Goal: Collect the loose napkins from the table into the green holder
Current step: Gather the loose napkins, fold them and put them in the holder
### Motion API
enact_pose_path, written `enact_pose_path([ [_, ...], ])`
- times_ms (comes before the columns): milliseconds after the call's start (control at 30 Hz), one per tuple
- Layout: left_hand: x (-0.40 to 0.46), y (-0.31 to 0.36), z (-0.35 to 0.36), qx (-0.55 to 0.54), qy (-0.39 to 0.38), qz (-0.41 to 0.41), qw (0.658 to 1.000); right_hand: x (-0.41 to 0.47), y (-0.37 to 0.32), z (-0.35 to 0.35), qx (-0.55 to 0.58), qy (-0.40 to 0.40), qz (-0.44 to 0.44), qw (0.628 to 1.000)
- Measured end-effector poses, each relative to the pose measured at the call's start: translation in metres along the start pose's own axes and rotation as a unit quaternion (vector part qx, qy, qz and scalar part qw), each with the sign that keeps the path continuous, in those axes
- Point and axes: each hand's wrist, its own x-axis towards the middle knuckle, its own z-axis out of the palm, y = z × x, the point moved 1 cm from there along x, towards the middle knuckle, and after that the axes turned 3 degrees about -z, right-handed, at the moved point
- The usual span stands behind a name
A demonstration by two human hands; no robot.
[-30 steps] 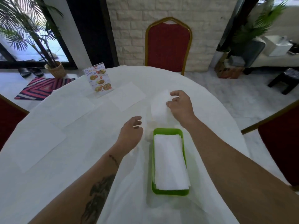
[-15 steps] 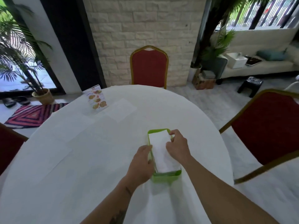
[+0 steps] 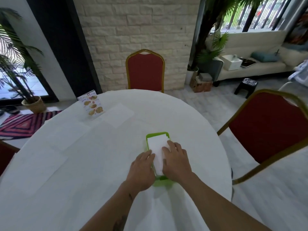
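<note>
your two hands press flat on the stack of napkins point(image 3: 158, 150) in the green holder point(image 3: 157, 135), which sits on the white surface point(image 3: 83, 164) close in front of you. your left hand point(image 3: 141, 170) lies along the holder's left wall, fingers point(image 3: 147, 155) loosely extended and gripping nothing, likely there to keep the light holder from sliding. your right hand point(image 3: 176, 161) rests palm-down on the paper, its fingers point(image 3: 171, 145) spread and released rather than pinching, which looks like a move to flatten the top sheet so the stack sits below the rim. a corner of the stack pokes out at the far end (it may want squaring). more napkins remain out: one loose napkin point(image 3: 119, 115) lies well apart beyond the holder, just beside a menu card point(image 3: 90, 105), and another napkin point(image 3: 66, 132) lies flat to the left, hard to pick out against the cloth. the job appears partway done; reaching either will probably call for a long stretch across.
</note>
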Motion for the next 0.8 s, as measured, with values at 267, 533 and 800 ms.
enact_pose_path([
  [267, 0.012, -0.003, 0.004, 0.007, 0.034, 0.001, 0.999, 0.004, 0.005, 0.015, -0.022, -0.073, -0.070, 0.995],
  [533, -0.018, -0.038, -0.016, -0.194, 0.181, -0.085, 0.960, 0.019, -0.029, -0.015, 0.083, -0.040, -0.056, 0.994],
  [800, -0.063, -0.175, -0.056, -0.273, 0.246, -0.238, 0.899, 0.036, -0.152, 0.002, 0.194, -0.084, -0.094, 0.973],
])
